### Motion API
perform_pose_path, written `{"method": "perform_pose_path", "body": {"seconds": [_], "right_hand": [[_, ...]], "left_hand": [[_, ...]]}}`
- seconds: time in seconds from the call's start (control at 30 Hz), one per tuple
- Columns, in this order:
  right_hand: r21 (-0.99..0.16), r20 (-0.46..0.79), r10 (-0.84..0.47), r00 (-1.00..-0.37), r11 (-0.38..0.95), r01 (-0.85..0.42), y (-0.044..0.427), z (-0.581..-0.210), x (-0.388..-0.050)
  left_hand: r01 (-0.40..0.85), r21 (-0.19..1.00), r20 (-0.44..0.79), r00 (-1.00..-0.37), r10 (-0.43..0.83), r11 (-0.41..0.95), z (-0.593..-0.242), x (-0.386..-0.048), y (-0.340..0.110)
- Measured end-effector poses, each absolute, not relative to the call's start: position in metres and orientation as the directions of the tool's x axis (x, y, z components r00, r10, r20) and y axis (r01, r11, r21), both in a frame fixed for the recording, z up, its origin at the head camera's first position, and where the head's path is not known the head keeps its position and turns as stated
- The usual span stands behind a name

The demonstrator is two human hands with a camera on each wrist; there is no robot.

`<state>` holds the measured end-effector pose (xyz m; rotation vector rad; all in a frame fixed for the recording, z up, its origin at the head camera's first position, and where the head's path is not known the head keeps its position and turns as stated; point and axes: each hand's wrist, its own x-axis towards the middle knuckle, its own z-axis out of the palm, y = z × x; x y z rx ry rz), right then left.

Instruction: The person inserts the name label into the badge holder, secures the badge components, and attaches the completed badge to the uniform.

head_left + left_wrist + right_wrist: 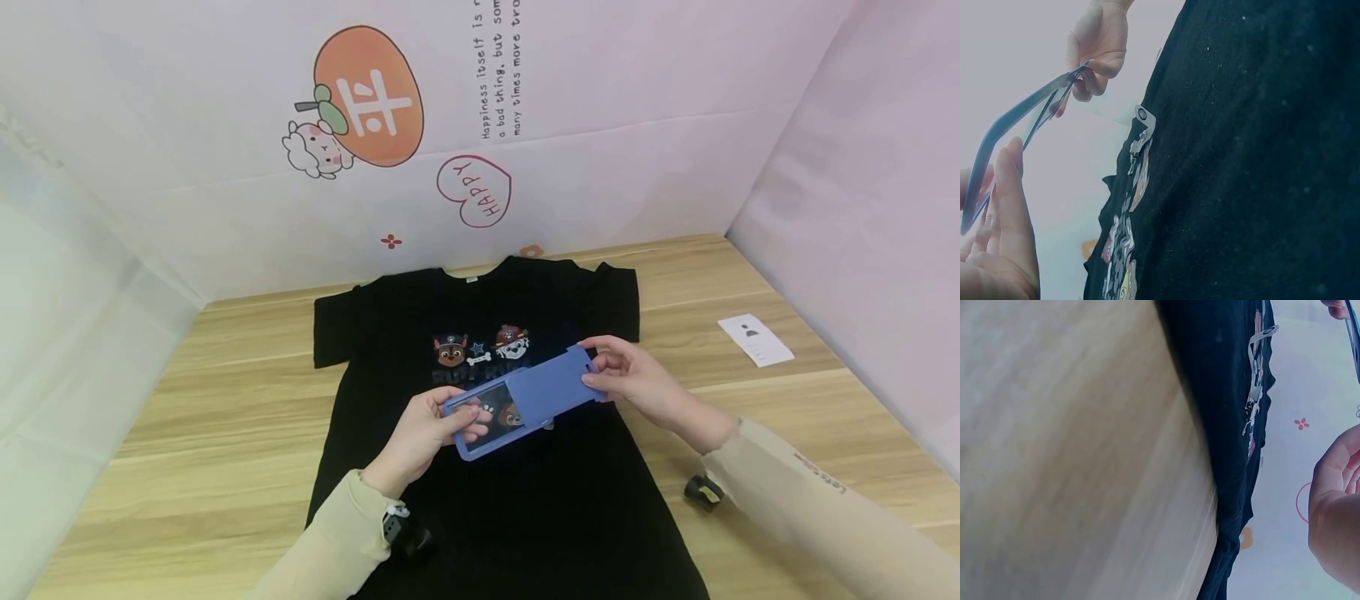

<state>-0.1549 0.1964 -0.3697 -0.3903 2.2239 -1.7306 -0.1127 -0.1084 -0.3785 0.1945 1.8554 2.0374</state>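
Note:
Over the shirt, my left hand point(427, 429) grips one end of a blue badge holder point(472, 454) with a see-through window. My right hand point(637, 379) pinches the far end of its blue sliding panel point(551, 387), which sticks out of the frame toward the right. Shirt print and left fingers show through the window. In the left wrist view the holder point(1007, 122) appears edge-on, raised off the cloth. Beneath it a black T-shirt point(480, 517) with cartoon dogs lies spread out. A metallic clip point(1142, 128) rests on the shirt, mostly hidden in the head view.
A white card point(756, 340) with a person icon lies on the wooden table point(187, 442) at the right. Behind stands a white printed backdrop point(600, 125), with pale side walls left and right. Dark wrist devices point(703, 493) sit by both sleeves.

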Motion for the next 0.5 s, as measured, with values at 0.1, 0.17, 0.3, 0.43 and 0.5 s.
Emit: {"method": "perform_pose_path", "body": {"seconds": [0.1, 0.17, 0.3, 0.43, 0.5], "right_hand": [[-0.970, -0.070, -0.381, -0.922, 0.241, -0.026, 0.1969, -0.3687, -0.1544], [-0.970, -0.072, -0.375, -0.924, 0.242, -0.023, 0.1973, -0.3682, -0.1541], [-0.970, -0.074, -0.369, -0.927, 0.242, -0.019, 0.1984, -0.3680, -0.1538], [-0.971, -0.073, -0.365, -0.928, 0.240, -0.017, 0.2002, -0.3685, -0.1545], [-0.971, -0.074, -0.364, -0.928, 0.237, -0.015, 0.2011, -0.3684, -0.1547]], "left_hand": [[-0.185, 0.981, -0.151, -0.919, 0.364, -0.059, -0.3797, -0.1127, -0.1087], [-0.187, 0.981, -0.153, -0.918, 0.365, -0.059, -0.3802, -0.1128, -0.1090], [-0.192, 0.980, -0.158, -0.918, 0.363, -0.057, -0.3803, -0.1131, -0.1094], [-0.190, 0.980, -0.158, -0.918, 0.364, -0.054, -0.3806, -0.1136, -0.1099], [-0.188, 0.981, -0.156, -0.918, 0.365, -0.052, -0.3808, -0.1137, -0.1099]]}}
